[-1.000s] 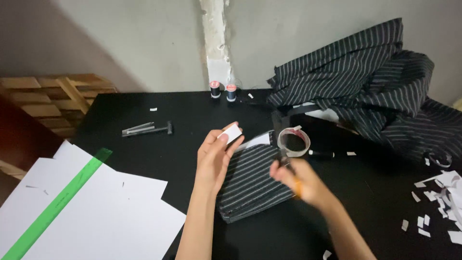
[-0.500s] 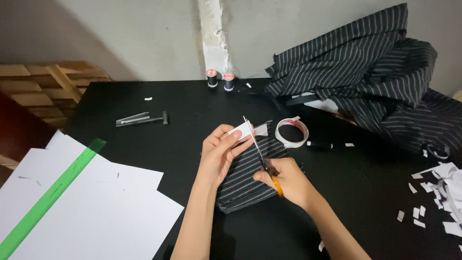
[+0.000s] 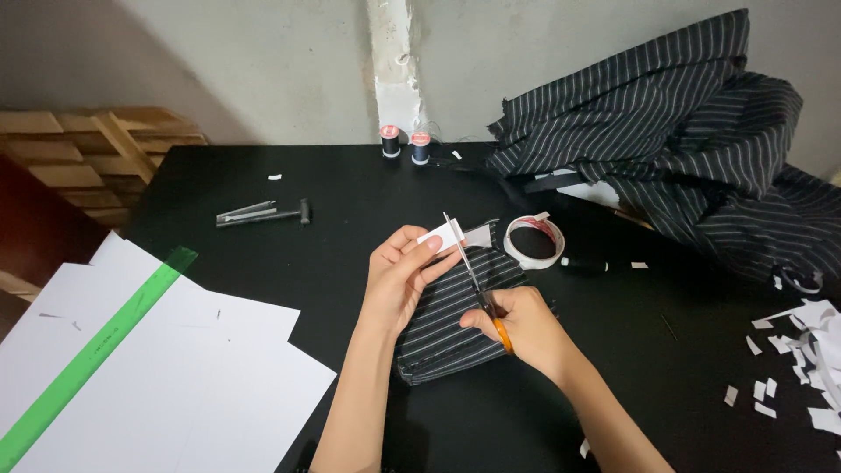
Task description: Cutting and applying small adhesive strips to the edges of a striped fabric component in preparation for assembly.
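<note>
Head view: a white paper strip (image 3: 448, 235) is pinched between the fingers of the left hand (image 3: 399, 278), above a folded striped fabric piece (image 3: 455, 315) on the black table (image 3: 350, 184). Orange-handled scissors (image 3: 477, 285) are clenched in the right hand (image 3: 517, 328); half a second ago the blades stood beside the strip, and now they are laid across it, so a cut is judged to be in progress. A tape roll (image 3: 534, 242) lies just beside, paper scraps (image 3: 806, 350) well apart at the right
</note>
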